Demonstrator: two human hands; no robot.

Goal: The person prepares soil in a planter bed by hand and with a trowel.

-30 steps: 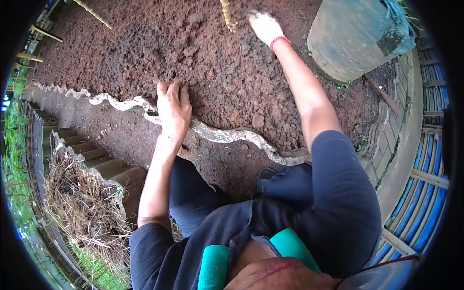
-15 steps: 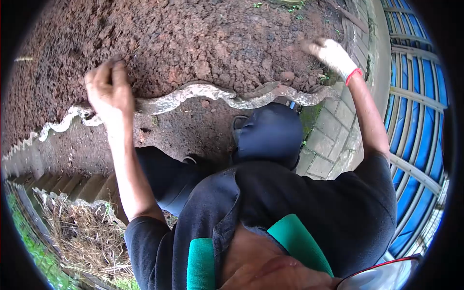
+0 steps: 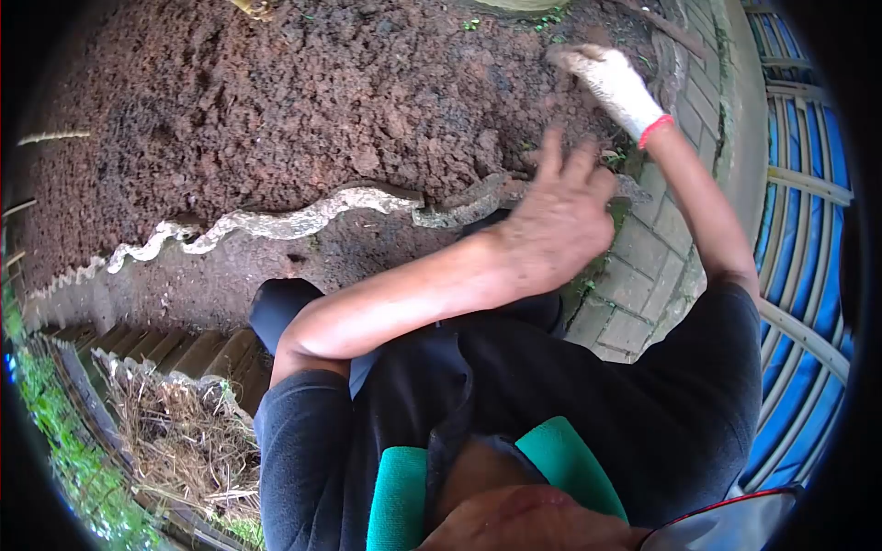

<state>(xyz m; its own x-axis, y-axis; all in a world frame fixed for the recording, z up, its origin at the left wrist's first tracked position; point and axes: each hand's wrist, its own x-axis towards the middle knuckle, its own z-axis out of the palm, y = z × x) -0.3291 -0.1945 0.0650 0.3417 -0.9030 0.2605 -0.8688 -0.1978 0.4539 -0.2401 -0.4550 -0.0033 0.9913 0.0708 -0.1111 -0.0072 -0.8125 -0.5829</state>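
Observation:
My left hand (image 3: 562, 216), bare, has its fingers spread over the near right edge of the dark, crumbly soil (image 3: 367, 119). Below its palm passes the wavy, weathered border strip (image 3: 303, 220) of the bed. My right hand (image 3: 606, 81) wears a white glove with a red cuff. Its soiled fingers are curled together close over the soil, farther out than the left hand. What they hold, if anything, is hidden.
Grey paving (image 3: 648, 243) runs along the right, with a blue-covered slatted structure (image 3: 799, 220) beyond. At lower left lies dry straw (image 3: 188, 432) behind a corrugated edging (image 3: 184, 354). A wooden stick (image 3: 666, 28) lies at the bed's far right corner.
My left hand has swung from the left side of the bed across to the right, its fingers opening out. My right hand has shifted slightly up and left.

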